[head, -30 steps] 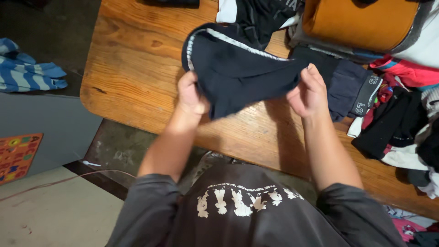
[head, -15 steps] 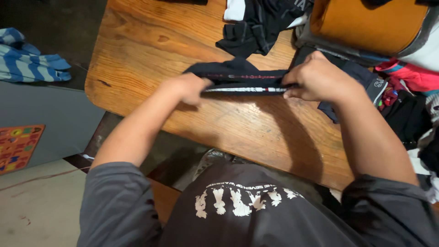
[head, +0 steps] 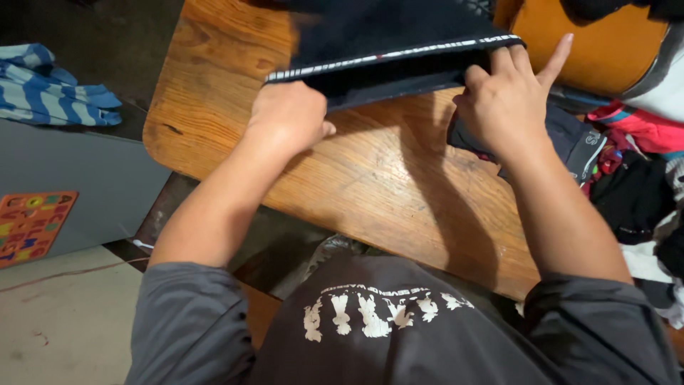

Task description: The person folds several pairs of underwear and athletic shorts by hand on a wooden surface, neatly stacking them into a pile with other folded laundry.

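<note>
Garment: a dark navy fabric garment with a white-striped edge band (head: 399, 50) is held up off the worn orange-brown wooden table (head: 385, 178), stretched between both hands near the far side of the tabletop
Change: half a second ago the same garment lay pressed flat on the wood as a narrow folded strip; now it is lifted and spread wider, the striped band running level from one hand to the other
Meaning: I'd judge the fold is being opened or redone, not finished, since nothing neat lies on the table yet
Left hand (head: 288, 114): closed into a fist on the left end of the striped band, knuckles toward me, clamped on the cloth
Right hand (head: 509, 96): thumb and 3 fingers pinched on the right end of the band, the index finger sticking out straight and free
Containers: a rounded orange bag or case (head: 591, 50) sits at the far right corner; whether it is open, and what it holds, I cannot tell
Loose pile: mixed dark, red and white clothes (head: 634, 178) heaped on the table's right side, just beside the right hand
Aside: a blue and white striped cloth (head: 50, 89) lies well apart on the left, off the table
</note>
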